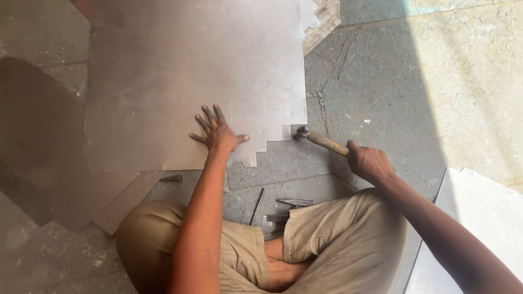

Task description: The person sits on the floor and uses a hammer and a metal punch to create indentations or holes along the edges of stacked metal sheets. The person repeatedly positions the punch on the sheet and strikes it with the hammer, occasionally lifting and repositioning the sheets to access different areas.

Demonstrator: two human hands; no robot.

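Note:
A large thin metal sheet (180, 71) lies flat on the cracked concrete floor, its near right edge cut in steps. My left hand (218, 132) presses flat on it, fingers spread, near that stepped edge. My right hand (368, 161) grips the wooden handle of a hammer (318, 139). The hammer's metal head rests at the sheet's stepped corner, right of my left hand.
More metal sheets lie under the big one at the left (43, 158), and another pale sheet (479, 218) sits at the right. A thin rod (257, 206) and metal snips (291, 202) lie on the floor by my crossed legs. A wooden board (327, 16) lies at the far end.

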